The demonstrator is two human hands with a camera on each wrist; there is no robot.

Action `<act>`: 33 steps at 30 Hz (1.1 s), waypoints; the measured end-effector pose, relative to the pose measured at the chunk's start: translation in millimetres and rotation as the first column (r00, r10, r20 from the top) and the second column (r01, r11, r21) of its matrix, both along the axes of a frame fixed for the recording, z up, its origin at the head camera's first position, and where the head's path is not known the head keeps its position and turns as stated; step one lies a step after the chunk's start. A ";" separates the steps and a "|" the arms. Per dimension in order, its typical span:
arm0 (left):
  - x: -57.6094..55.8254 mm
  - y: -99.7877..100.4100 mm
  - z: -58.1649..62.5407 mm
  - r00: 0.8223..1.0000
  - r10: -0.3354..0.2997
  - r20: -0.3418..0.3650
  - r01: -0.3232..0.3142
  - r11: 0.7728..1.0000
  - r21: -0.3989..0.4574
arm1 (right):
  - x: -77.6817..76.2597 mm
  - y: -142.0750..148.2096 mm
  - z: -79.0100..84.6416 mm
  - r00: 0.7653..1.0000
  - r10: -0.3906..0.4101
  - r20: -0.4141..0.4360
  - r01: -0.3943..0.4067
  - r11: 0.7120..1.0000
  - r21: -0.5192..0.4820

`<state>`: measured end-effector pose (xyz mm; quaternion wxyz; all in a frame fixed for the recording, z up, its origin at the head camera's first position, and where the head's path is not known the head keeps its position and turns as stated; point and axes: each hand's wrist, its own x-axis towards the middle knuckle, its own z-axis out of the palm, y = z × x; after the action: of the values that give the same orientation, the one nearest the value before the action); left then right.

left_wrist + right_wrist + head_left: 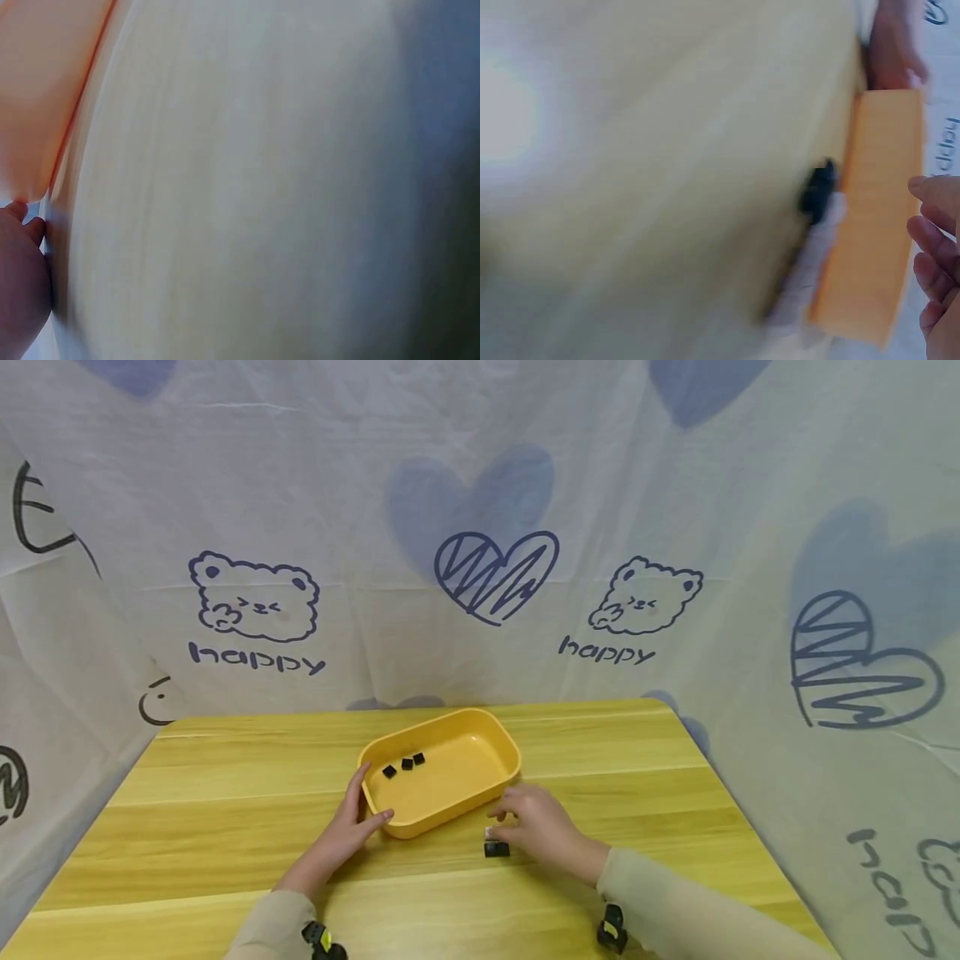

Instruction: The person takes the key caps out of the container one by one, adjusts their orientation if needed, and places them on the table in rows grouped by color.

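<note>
My left hand (347, 828) grips the left end of a yellow plastic tray (450, 817), thumb at its front corner and fingers along its left side. Several small black cubes (407, 764) lie inside, toward the tray's left. My right hand (542, 828) hovers by the tray's front right, fingers loosely bent. Just below its fingertips a small black block-like piece (497, 849) lies on the table, with a whitish bit against it. In the right wrist view the right-hand fingers (934, 259) hold nothing visible; the black piece (819, 191) and a pale strip beside it are blurred.
The tray stands on a yellow wood-grain table (225, 827). White cloth (360, 568) printed with blue hearts and bears hangs behind the table and along both sides. A black and yellow band (612, 929) sits at the right wrist.
</note>
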<state>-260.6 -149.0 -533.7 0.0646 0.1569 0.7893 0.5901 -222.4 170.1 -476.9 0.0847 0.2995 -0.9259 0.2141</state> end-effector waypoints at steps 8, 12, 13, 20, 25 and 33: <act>-1.2 -1.3 -1.5 0.999 -0.023 -0.024 0.024 0.999 0.031 | -15.0 -26.3 27.5 1.000 -0.006 0.022 0.008 0.996 -0.093; -1.8 -1.7 -1.9 1.000 -0.022 -0.022 0.022 0.999 0.028 | -24.8 -40.2 34.0 0.998 -0.023 0.061 0.028 0.997 -0.078; -1.9 -1.5 -1.9 1.000 -0.020 -0.020 0.021 0.999 0.028 | -27.3 -43.7 35.6 0.997 -0.023 0.069 0.028 0.997 -0.069; -0.6 0.3 0.7 1.000 -0.012 -0.008 0.012 1.000 0.018 | -48.2 -66.3 46.4 0.999 0.029 0.044 -0.032 0.997 0.073; -1.1 -0.1 2.0 1.000 -0.007 0.000 0.007 1.000 0.024 | -66.1 -79.8 52.5 0.994 0.079 0.073 -0.089 0.987 0.136; -0.8 -0.4 0.7 1.000 -0.018 0.006 0.018 1.000 0.024 | -96.3 -91.1 47.1 0.973 0.081 0.216 -0.106 0.989 0.105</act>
<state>-261.4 -149.4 -533.0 0.0704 0.1630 0.7804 0.5995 -318.7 79.0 -429.8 -0.0418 0.3229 -0.9253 0.1946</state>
